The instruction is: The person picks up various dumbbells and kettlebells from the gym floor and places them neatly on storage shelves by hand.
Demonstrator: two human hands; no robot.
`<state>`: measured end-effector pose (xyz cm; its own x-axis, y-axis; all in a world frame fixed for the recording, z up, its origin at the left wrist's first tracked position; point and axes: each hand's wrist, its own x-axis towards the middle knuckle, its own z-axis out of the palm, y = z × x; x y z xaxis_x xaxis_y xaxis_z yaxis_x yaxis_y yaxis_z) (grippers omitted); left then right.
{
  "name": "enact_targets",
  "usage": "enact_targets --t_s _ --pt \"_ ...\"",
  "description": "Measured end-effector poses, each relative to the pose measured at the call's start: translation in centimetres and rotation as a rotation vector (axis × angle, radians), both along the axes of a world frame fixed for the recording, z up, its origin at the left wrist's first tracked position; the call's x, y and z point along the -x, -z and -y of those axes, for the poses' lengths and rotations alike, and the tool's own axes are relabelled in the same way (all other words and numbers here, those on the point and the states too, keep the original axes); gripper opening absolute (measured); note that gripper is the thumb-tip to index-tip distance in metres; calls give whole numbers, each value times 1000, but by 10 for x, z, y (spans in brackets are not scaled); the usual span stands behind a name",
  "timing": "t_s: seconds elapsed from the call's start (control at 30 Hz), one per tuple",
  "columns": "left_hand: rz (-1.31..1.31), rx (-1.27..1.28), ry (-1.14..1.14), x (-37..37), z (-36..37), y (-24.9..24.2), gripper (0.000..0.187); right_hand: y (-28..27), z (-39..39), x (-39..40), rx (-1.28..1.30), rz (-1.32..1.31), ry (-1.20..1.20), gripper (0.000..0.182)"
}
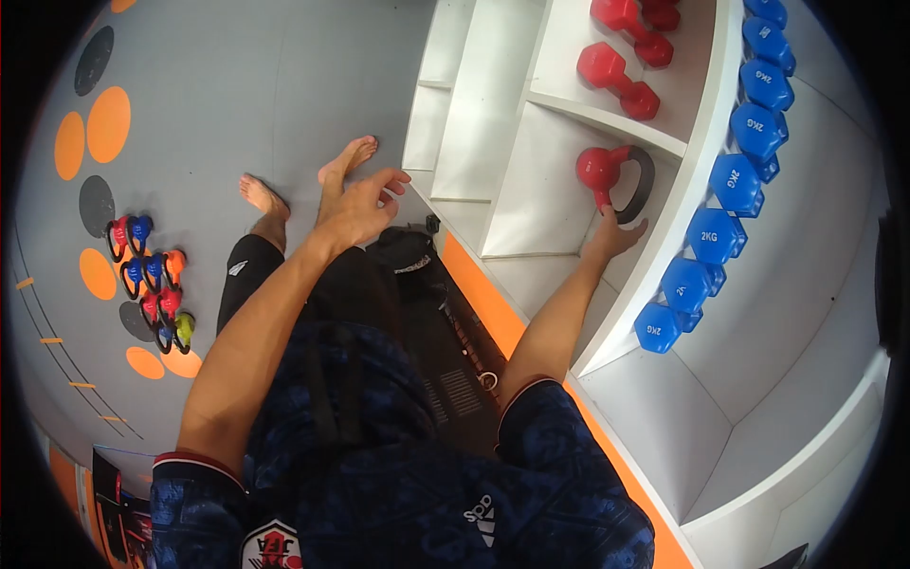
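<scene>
A red kettlebell (599, 169) with a dark handle lies in a white shelf compartment. My right hand (613, 235) reaches into that compartment, its fingers apart and the fingertips at the near edge of the kettlebell, by the handle; the hand is not wrapped round it. My left hand (368, 203) hangs in the air above my legs, left of the shelf, with its fingers spread and slightly bent, holding nothing.
Red dumbbells (621, 81) sit in the compartment beyond. Blue 2KG dumbbells (718, 235) line the shelf top at right. Several coloured kettlebells (152, 270) stand on the grey floor (227, 104) at left. A black bag (408, 251) lies beside my legs.
</scene>
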<state>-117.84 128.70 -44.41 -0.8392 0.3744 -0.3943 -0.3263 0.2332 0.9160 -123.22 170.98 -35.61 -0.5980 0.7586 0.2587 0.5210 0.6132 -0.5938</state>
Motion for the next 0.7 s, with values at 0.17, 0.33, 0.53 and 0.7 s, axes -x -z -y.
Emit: enact_targets --t_s 0.17,0.33,0.53,0.7 --pt "123 -162 -137 -1 62 -34 48 -11 82 -27 -437 40 -129 55" --pt "141 -104 -204 -37 154 -50 53 -19 251 -46 126 182 -606 50" --pt "119 6 -589 -97 264 -70 72 -25 442 -71 432 389 -1173 74" --pt "141 -33 -888 -152 338 -94 71 -49 557 -71 524 510 -1616 83"
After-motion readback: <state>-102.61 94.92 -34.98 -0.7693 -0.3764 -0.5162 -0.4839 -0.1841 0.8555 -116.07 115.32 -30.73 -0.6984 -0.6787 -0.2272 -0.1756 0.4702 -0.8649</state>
